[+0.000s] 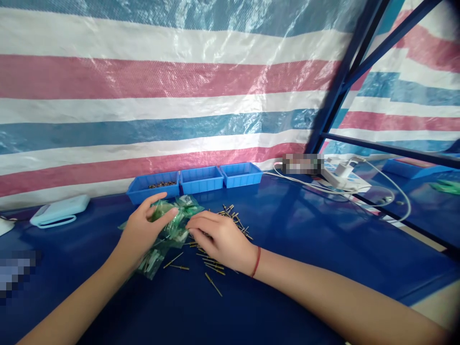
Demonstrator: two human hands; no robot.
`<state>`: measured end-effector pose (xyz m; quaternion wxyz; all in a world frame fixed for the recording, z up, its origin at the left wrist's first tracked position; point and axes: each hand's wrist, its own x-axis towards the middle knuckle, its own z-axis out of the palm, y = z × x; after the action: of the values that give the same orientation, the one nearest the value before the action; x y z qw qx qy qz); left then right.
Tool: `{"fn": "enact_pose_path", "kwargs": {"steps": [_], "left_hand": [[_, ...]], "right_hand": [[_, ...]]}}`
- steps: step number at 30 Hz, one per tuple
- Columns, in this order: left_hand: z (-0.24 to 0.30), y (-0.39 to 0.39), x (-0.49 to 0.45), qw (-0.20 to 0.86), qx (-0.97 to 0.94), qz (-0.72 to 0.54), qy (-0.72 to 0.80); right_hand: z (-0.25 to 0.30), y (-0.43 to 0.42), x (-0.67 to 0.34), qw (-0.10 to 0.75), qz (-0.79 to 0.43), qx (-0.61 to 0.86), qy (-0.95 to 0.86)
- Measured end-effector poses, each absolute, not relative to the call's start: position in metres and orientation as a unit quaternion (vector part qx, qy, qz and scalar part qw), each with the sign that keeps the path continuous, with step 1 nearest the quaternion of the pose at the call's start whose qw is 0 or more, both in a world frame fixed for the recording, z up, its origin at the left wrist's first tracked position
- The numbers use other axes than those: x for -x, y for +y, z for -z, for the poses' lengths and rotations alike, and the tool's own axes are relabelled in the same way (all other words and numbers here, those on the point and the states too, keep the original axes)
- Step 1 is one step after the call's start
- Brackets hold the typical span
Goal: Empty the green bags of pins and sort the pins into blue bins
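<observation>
My left hand [145, 227] lies over a heap of small green-tinted plastic bags [178, 230], its thumb and fingers spread apart. Pale pieces show through the clear plastic of the nearest bag [153, 261]. At the right edge of the heap, my right hand [221, 237] has thumb and fingertips pinched together; what lies between them is too small to make out. Behind and below this hand, loose brass-coloured rivets [213, 263] with long pins are scattered on the blue tabletop [273, 306]. Part of the rivet pile is hidden by the right hand.
Three blue bins stand in a row at the back; the left bin [154, 187] holds small brownish parts. A light-blue power bank [61, 211] lies at left. On the right are a power strip [345, 177] with white cables and a blue metal frame [338, 96].
</observation>
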<state>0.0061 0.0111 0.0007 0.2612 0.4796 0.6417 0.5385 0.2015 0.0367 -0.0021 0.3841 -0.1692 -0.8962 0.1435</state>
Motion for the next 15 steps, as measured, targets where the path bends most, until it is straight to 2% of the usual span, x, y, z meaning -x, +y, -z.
{"fn": "enact_pose_path", "kwargs": {"steps": [3,6,10,15], "left_hand": [[-0.005,0.009,-0.01,0.373,-0.416,-0.588,0.585],[-0.01,0.01,-0.009,0.423,-0.336,-0.648,0.537],[-0.016,0.013,-0.005,0.44,-0.274,-0.685,0.511],[-0.014,0.008,-0.018,0.488,-0.312,-0.639,0.507]], "right_hand": [[-0.005,0.033,-0.204,0.459,-0.164,0.17,-0.856],[-0.01,0.031,-0.208,0.501,-0.14,0.169,-0.837],[-0.01,0.035,-0.212,0.498,-0.083,0.17,-0.846],[-0.008,0.033,-0.21,0.467,-0.021,0.147,-0.872]]}}
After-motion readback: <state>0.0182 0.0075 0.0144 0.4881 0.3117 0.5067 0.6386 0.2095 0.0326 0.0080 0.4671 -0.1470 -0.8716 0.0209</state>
